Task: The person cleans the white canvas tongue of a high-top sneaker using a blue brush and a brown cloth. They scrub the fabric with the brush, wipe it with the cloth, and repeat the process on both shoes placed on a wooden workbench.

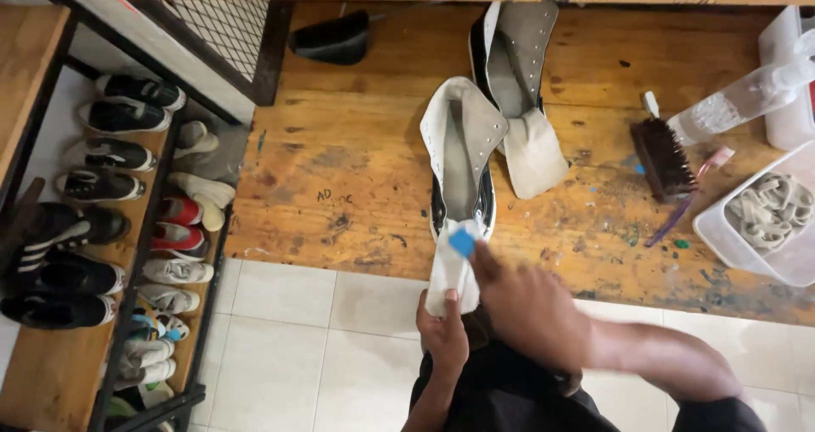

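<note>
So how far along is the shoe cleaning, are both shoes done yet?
Not yet. The left hand holds the pulled-out white tongue of the near black-and-white canvas sneaker, while the right hand presses a small blue block on it. The second opened sneaker lies behind, untouched, and the dark wooden brush lies unused.
</note>
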